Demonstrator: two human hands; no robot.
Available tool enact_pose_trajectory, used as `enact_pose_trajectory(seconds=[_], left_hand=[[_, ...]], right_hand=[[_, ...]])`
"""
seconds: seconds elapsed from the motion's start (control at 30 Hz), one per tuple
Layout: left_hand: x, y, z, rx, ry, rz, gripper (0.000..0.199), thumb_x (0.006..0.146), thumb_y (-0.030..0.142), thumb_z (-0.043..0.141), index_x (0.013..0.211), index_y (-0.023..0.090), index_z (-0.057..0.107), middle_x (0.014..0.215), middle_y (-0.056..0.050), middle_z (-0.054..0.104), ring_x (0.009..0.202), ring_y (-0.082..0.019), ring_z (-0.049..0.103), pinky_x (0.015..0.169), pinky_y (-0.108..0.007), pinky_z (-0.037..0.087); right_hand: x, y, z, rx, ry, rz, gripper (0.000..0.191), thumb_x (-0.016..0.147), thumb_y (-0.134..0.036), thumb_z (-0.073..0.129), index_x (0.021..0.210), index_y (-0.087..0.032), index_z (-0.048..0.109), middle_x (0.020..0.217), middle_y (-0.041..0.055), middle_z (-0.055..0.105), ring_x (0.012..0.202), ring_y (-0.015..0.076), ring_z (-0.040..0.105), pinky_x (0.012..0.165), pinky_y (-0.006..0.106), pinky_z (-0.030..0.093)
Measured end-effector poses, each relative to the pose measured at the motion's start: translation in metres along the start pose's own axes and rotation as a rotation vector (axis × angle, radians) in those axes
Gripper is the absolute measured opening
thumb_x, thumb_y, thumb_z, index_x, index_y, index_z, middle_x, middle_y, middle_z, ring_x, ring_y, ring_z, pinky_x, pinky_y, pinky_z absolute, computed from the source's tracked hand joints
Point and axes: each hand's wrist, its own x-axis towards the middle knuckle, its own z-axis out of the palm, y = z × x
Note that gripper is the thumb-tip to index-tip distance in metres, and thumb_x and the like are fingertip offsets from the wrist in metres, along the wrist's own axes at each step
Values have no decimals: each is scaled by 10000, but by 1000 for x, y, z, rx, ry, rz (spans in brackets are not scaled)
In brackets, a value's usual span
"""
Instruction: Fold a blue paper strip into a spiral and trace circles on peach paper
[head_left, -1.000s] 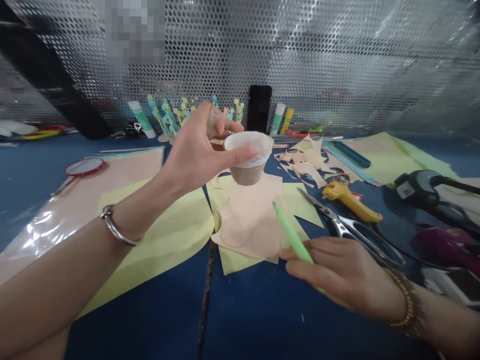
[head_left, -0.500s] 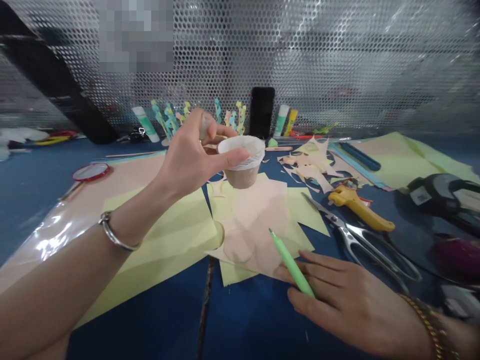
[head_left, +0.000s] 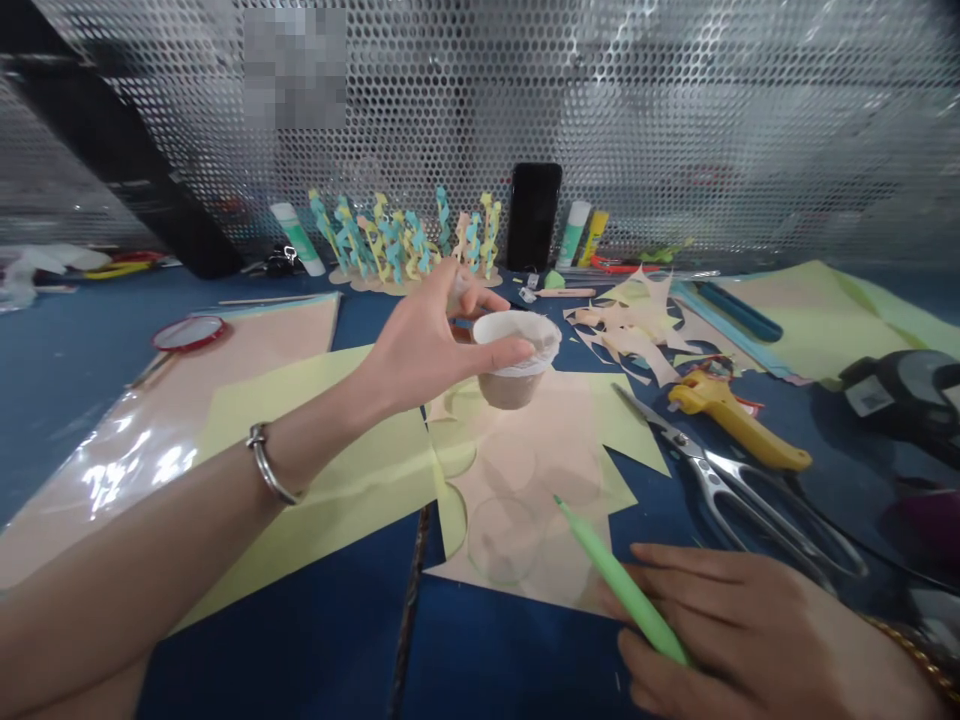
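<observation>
My left hand (head_left: pixel 435 345) grips a small paper cup (head_left: pixel 516 370) by its rim, with the thumb over the near side. The cup is upright, white inside and brownish below, above the far part of a pink sheet (head_left: pixel 555 440). Faint round outlines show on that sheet, which lies over pale yellow paper (head_left: pixel 630 425). A light green pen (head_left: pixel 626 585) rests between the thumb and fingers of my right hand (head_left: pixel 735 630), its tip pointing at the pink sheet.
Scissors (head_left: pixel 694 455) and a yellow-handled tool (head_left: pixel 742 420) lie at right, near paper scraps (head_left: pixel 630 330). Twisted paper sticks (head_left: pixel 390 240), glue sticks (head_left: pixel 574 232) and a phone (head_left: pixel 534 215) stand at the back. A red-rimmed disc (head_left: pixel 189 333) lies at left.
My left hand and the cup have moved right and a little down in the view. My right hand and the pen have shifted right and nearer. The pink sheet has turned slightly.
</observation>
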Motion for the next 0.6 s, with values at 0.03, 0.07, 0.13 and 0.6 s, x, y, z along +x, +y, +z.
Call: enact_pose_trajectory(seconds=[0.03, 0.07, 0.13, 0.6], left_hand=[[-1, 1, 2, 11, -16, -6, 468, 622, 399, 738, 738, 231, 317, 997, -48, 658, 910, -206, 639, 697, -339, 541], [-3, 1, 3, 27, -31, -8, 471, 621, 407, 736, 735, 231, 315, 992, -47, 660, 906, -203, 637, 694, -334, 536], [-5, 2, 6, 69, -49, -8, 477, 617, 428, 736, 735, 229, 319, 995, -50, 663, 909, -203, 629, 682, -324, 524], [-11, 6, 9, 176, -166, 17, 477, 618, 480, 721, 773, 222, 352, 938, -30, 600, 828, -189, 596, 600, -311, 427]], right_hand=[[0, 0, 0, -4, 7, 3, 97, 855, -231, 554, 876, -196, 642, 813, -24, 675, 852, 136, 628, 1003, 321, 403], [0, 0, 1, -11, 14, 5, 100, 860, -225, 544, 867, -195, 639, 793, -23, 669, 846, 133, 629, 988, 318, 415], [0, 0, 1, -18, 23, 5, 106, 866, -222, 533, 857, -195, 635, 786, -21, 668, 845, 131, 631, 965, 314, 433], [-4, 7, -2, 35, -24, -60, 103, 866, -205, 552, 900, -182, 646, 896, 8, 703, 942, 148, 636, 973, 322, 467]])
